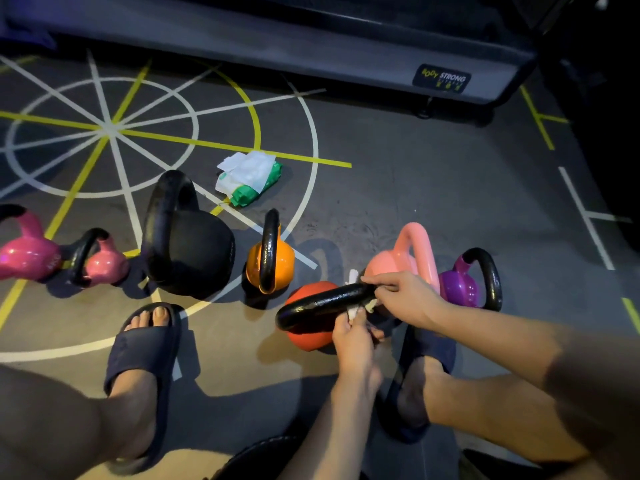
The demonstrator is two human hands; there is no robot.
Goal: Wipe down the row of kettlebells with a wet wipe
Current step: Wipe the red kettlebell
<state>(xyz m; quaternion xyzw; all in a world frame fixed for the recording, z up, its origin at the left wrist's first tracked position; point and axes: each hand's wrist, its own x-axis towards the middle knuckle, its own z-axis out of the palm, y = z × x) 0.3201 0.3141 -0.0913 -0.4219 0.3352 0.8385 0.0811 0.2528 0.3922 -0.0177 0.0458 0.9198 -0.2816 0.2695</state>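
bare legs [52, 420] and dark sandals [142, 355] flank the red kettlebell [308, 339], near right in the row. left hand [353, 337] pinches the wet wipe [353, 311] under its black handle [322, 304]; right hand [405, 296] curls over the handle's right end. likely best: wrap the wipe fully round, slide it leftward along the handle, then wipe the body.

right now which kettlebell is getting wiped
The red kettlebell, closest to the camera: left hand and right hand hold a white wipe on its black handle.
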